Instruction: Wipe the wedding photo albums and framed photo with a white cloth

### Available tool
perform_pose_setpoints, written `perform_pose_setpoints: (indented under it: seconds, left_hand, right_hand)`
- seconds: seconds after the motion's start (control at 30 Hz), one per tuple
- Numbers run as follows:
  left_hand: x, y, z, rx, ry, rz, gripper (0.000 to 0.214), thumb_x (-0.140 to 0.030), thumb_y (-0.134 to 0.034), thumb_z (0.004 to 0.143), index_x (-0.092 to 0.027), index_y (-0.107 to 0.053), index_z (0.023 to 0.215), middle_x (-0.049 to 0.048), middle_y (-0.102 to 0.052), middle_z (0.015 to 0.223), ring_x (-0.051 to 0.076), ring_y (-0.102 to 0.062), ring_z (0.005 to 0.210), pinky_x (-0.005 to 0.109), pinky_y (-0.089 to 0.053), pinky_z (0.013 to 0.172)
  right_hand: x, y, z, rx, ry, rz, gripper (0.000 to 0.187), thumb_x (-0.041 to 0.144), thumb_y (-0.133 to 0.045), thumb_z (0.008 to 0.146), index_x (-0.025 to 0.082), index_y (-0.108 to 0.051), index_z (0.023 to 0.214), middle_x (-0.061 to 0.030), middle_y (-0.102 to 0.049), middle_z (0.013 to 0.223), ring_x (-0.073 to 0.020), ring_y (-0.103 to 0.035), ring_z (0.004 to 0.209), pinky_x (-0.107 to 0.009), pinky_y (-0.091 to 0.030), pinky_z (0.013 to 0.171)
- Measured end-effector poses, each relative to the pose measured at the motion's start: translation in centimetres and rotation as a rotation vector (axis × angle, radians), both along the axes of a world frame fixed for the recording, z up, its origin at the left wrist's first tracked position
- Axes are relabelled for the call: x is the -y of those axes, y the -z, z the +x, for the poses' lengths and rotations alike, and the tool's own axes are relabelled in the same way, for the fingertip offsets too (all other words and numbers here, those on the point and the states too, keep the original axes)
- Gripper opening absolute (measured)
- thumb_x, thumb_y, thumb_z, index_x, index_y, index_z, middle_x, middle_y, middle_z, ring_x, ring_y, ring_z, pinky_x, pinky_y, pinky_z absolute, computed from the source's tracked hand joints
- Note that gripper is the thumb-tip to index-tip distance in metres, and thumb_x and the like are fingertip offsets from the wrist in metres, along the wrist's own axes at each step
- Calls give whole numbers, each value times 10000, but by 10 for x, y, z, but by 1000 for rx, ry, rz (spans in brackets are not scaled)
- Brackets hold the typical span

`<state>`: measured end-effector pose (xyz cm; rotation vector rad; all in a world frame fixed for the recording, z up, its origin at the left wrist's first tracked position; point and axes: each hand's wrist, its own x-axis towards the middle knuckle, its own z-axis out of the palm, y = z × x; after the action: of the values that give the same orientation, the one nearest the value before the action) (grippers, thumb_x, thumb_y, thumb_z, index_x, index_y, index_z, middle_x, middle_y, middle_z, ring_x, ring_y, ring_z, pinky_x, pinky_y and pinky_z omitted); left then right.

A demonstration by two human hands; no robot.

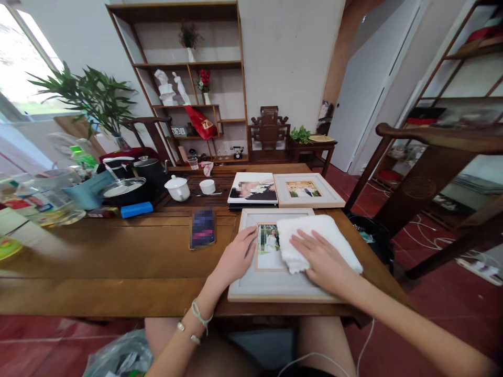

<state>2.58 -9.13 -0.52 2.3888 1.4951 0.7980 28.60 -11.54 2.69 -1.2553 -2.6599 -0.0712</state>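
A picture frame with a pale wooden border lies flat near the table's front edge, its small photo showing a person in a white dress. On its right half rests a folded white towel, which hides part of the photo. My right hand lies flat on the towel, fingers stretched and a little apart. With fingers extended, my left hand rests on the frame's left side, beside the photo. It holds nothing that I can see.
Behind the frame lie a second framed photo and a white-edged photo panel. A phone is to the left. Farther left stand a lidded white cup, a pan and a blue object. A wooden chair is at right.
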Motion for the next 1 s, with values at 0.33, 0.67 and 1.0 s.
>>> perform_pose_setpoints:
  seconds: [0.33, 0.67, 1.0]
  left_hand:
    - [0, -1, 0, 11, 4, -15, 393, -265, -377, 959, -161, -531, 1305, 117, -492, 1418, 243, -447, 1328, 435, -386, 1117]
    - [-1, 1, -1, 35, 17, -39, 407, -196, -342, 954, -158, -529, 1313, 105, -487, 1425, 220, -444, 1330, 407, -369, 1132]
    - [0, -3, 0, 108, 14, -66, 370, -219, -371, 956, -194, -581, 1260, 98, -505, 1412, 226, -485, 1296, 405, -408, 1095]
  right_hand:
    - [-55, -12, -22, 22, 200, 32, 595, 127, -504, 715, 39, -525, 1303, -198, -548, 1342, -318, -397, 1333, -495, -273, 1114]
    - [69, -18, -56, -54, -109, -267, 693, 272, -567, 711, 51, -487, 1363, -182, -507, 1389, -356, -350, 1353, -528, -273, 1118]
    - [38, -17, -91, 31, 136, -160, 639, 214, -553, 774, -27, -459, 1359, -255, -476, 1388, -402, -329, 1350, -579, -251, 1101]
